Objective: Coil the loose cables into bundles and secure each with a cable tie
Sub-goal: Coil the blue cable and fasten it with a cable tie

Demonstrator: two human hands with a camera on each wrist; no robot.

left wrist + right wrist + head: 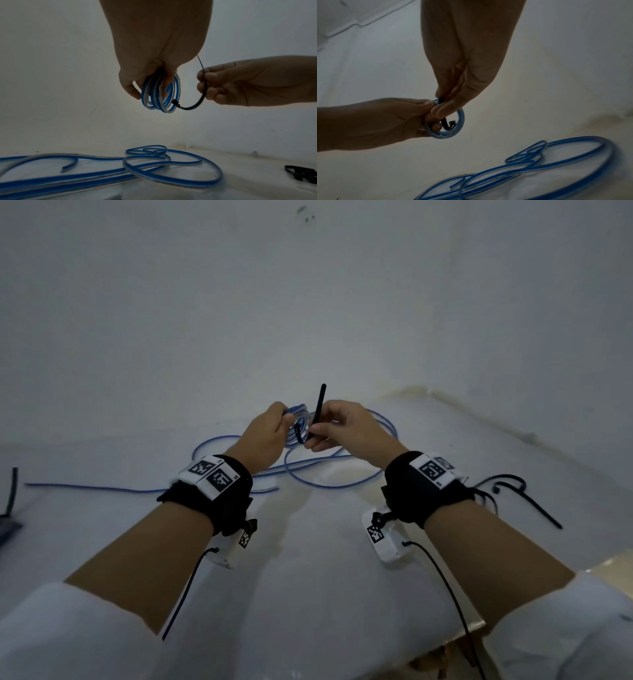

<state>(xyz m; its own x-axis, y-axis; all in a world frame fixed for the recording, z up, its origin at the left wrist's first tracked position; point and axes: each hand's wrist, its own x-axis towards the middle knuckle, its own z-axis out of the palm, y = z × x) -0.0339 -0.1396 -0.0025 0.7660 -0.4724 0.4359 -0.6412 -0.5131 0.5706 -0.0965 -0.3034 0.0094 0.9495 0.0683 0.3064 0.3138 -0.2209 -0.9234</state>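
My left hand (270, 429) grips a small coil of blue-and-white cable (161, 94), held up above the white table (308, 577). My right hand (342, 426) pinches a black cable tie (317, 412) between thumb and fingers. The tie's tail points upward; its lower part curves under to the coil, where its head (175, 103) sits against the loops. From the right wrist, the coil (452, 129) and the tie (444, 123) show below both sets of fingertips. More blue cable (329, 470) lies loose on the table beneath the hands.
A long run of the loose cable (102, 489) trails off to the left. Spare black cable ties (524, 494) lie on the table to the right of my right wrist. A dark object (8, 522) sits at the left edge. A white wall rises behind.
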